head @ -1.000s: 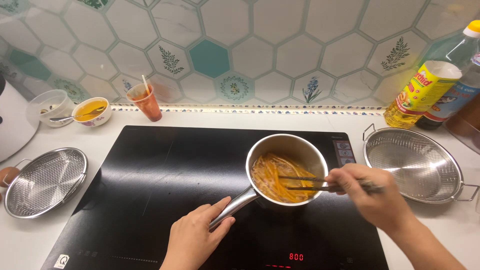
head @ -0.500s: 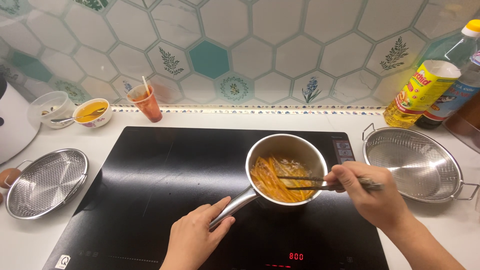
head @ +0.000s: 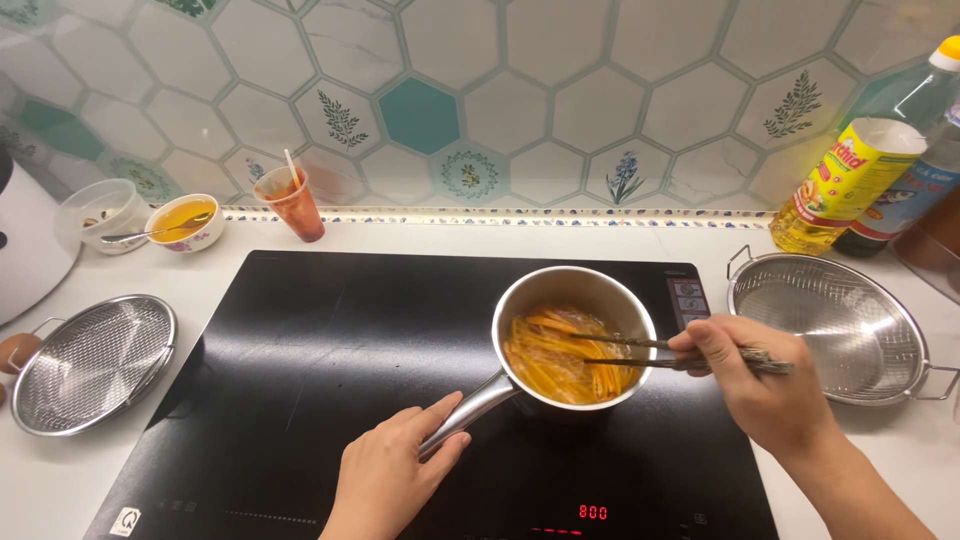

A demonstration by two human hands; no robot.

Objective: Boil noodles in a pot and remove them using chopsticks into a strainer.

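Note:
A small steel saucepan (head: 610, 290) stands on the black induction cooktop (head: 330, 360), filled with orange strips (head: 555, 360) in liquid. My left hand (head: 395, 470) grips the pan's handle (head: 470, 410) at the lower left. My right hand (head: 765, 385) holds a pair of dark chopsticks (head: 650, 352) whose tips reach into the strips from the right.
A steel mesh basket (head: 850, 325) sits right of the cooktop, a mesh strainer (head: 90, 362) left. At the back stand an orange cup (head: 293, 205), two small bowls (head: 185, 222), an oil bottle (head: 845, 185) and a dark bottle (head: 905, 200). A white appliance (head: 25, 245) is far left.
The chopsticks shift slightly within the pan, stirring the strips. My left hand stays on the handle.

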